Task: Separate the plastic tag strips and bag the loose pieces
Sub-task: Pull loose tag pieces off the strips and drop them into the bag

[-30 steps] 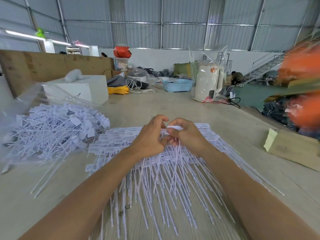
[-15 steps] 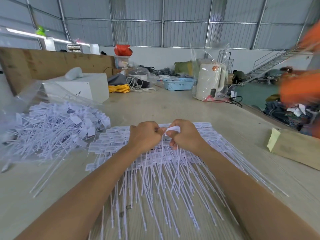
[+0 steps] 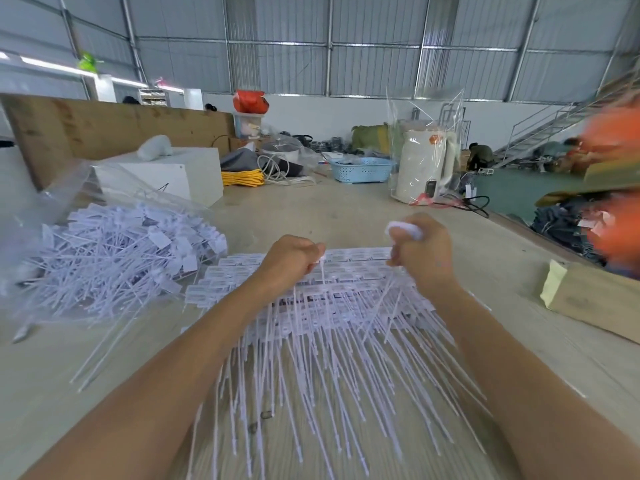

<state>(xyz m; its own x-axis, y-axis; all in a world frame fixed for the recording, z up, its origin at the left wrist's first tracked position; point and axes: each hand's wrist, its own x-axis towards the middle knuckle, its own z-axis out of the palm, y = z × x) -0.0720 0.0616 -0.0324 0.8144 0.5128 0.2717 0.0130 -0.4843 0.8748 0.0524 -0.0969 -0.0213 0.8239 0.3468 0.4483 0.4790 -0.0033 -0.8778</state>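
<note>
On the near centre of a pale, matte worktable [image 3: 346, 216]: one stack of white plastic tag strips [image 3: 311, 327], flat rectangular label heads ranked in rows at the far edge, thin stiff tails fanning toward the viewer like a fringe. Above the label rows, two fists set apart. Left hand [image 3: 291, 261], fingers curled tight around a single separated tag [image 3: 322, 271], whose slim tail hangs straight down from the fist. Right hand [image 3: 420, 251], raised slightly higher, fingers curled around a small white bunch of tag heads [image 3: 405, 230], blurred, with tails trailing below. At left on the table: a crinkled clear plastic bag [image 3: 52, 202], glossy and slumped open, holding a tangled heap of loose pieces [image 3: 114, 251], heads and tails lying crisscross, a few tails spilling onto the table. Far centre: a perforated pale-blue basket [image 3: 362, 169]. Far right of it: a smooth cream kettle-shaped appliance [image 3: 424, 168] wrapped in clear film. Near right edge: a flat brown cardboard piece [image 3: 595, 299].
</note>
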